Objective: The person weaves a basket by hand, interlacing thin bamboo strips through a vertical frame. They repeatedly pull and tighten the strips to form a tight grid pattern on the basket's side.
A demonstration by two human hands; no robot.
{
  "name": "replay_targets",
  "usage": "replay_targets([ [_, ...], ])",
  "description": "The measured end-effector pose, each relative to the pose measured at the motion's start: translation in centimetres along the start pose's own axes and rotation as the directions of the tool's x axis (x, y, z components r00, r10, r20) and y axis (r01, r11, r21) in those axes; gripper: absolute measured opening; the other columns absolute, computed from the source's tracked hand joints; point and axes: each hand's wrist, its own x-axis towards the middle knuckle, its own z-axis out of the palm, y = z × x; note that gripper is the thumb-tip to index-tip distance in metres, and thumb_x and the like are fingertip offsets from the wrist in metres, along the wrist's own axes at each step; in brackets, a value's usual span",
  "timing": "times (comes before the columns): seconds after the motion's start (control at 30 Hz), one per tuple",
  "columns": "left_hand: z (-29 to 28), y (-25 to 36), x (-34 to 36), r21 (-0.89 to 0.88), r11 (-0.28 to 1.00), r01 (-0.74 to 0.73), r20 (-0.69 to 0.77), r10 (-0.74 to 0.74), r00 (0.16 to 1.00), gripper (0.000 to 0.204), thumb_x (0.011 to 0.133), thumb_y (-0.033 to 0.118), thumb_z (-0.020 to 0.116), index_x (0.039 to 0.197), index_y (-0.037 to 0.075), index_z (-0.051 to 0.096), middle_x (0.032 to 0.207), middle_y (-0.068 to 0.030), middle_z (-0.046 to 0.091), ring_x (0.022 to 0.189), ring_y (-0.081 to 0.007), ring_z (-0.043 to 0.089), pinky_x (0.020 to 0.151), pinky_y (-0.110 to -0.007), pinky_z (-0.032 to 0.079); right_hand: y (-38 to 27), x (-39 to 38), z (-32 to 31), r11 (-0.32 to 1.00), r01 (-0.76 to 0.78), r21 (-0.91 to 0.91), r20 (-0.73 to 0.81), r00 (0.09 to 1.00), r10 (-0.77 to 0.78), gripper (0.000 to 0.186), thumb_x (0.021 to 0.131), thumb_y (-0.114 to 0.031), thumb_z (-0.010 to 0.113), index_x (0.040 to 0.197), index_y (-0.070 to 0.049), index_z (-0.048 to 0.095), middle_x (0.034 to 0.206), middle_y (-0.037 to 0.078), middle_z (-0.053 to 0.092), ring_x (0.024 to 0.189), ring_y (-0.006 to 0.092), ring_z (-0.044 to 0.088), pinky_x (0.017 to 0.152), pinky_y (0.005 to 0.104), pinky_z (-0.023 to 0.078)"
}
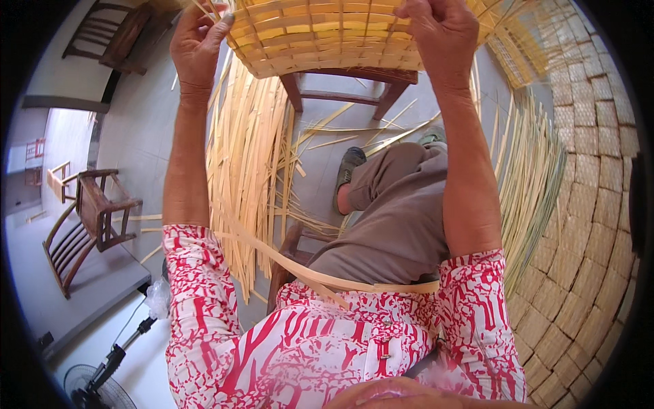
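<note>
At the top of the head view is a woven bamboo basket (pixel 313 41) in pale yellow, with open square gaps between its strips. It is over a small wooden stool (pixel 340 99); its far part is cut off by the frame. At its left edge my left hand (pixel 197 51) is closed, thumb and fingers pinching thin bamboo strips that stick out there. My right hand (pixel 443 31) is closed at the basket's right side, with its fingertips against the weave. A loose flat strip (pixel 272 253) curves across my lap.
Long split bamboo strips (pixel 245 170) cover the floor at left, and a greener bundle (pixel 531 184) lies at right. Stacked woven pieces (pixel 579 204) line the right side, with another yellow basket (pixel 514 51) at upper right. Wooden chairs (pixel 95 211) and a fan (pixel 95 385) are at left.
</note>
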Motion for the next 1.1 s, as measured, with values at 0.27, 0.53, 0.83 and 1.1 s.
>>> replay_targets([
  [0.27,5.2,4.9,-0.4,0.418,0.865,-0.279,-0.026,0.318,0.948,0.027,0.086,0.002,0.075,0.111,0.011,0.074,0.098,-0.0048,0.072,0.077,-0.0125,0.067,0.071,-0.025,0.054,-1.6,0.1,2.4,0.802,0.153,-0.577,0.175,0.983,-0.061,0.015,0.094,-0.018,0.061,0.104,-0.009,0.068,0.066,0.016,0.065,0.060,0.0309,0.067,0.055,0.0403,0.049],
  [0.53,5.1,4.4,3.8,0.478,0.764,-0.434,0.338,0.296,0.893,0.004,0.082,0.000,0.068,0.084,0.002,0.071,0.083,-0.0158,0.070,0.081,-0.0326,0.068,0.071,-0.038,0.053,2.5,0.4,2.8,0.649,0.331,-0.685,0.250,0.943,-0.217,0.021,0.098,-0.034,0.061,0.101,-0.016,0.071,0.071,0.007,0.071,0.069,0.0299,0.071,0.060,0.0389,0.054],
  [0.83,4.6,3.9,4.8,0.366,0.864,-0.345,0.453,0.158,0.877,0.004,0.083,0.003,0.067,0.085,0.000,0.068,0.079,-0.0159,0.069,0.074,-0.0261,0.068,0.067,-0.036,0.052,0.9,-0.7,2.6,0.739,0.356,-0.571,0.216,0.934,-0.283,0.011,0.096,-0.018,0.059,0.095,-0.009,0.065,0.071,0.017,0.066,0.064,0.0353,0.067,0.058,0.0444,0.050],
  [1.1,4.9,5.5,2.9,0.397,0.840,-0.370,0.351,0.233,0.907,0.014,0.088,0.006,0.066,0.101,0.005,0.072,0.084,-0.0173,0.069,0.077,-0.0314,0.068,0.065,-0.038,0.052,2.7,-0.7,2.1,0.827,0.143,-0.543,0.170,0.984,-0.059,0.016,0.097,-0.029,0.060,0.106,-0.020,0.069,0.073,0.008,0.072,0.074,0.0318,0.072,0.064,0.0442,0.055],
])
